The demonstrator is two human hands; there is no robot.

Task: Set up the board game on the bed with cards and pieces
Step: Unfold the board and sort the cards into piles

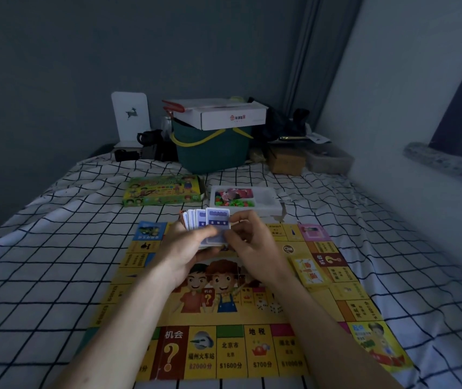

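The game board [224,299] lies flat on the bed [42,276], which wears a white sheet with a black grid. Along its near edge the squares read 机会 with a big question mark, 福州火车站 $2000分, 北京市 $1600分 and 地税 $700分; two cartoon children fill the middle. Both forearms reach out over the board. The left hand [187,248] curls round a fanned stack of blue-backed cards [206,223], thumb across the front, while the right hand [249,242] pinches the frontmost card at its right edge (its print is too small to read). A small yellow deck [309,272] rests on the board to the right. Just beyond the board's far edge sit the green game box [162,190] and, to its right, a white plastic tray [248,200] holding bright little pieces. Farther back, a dark green basket [210,150] carries a white carton [224,113] with a red logo.
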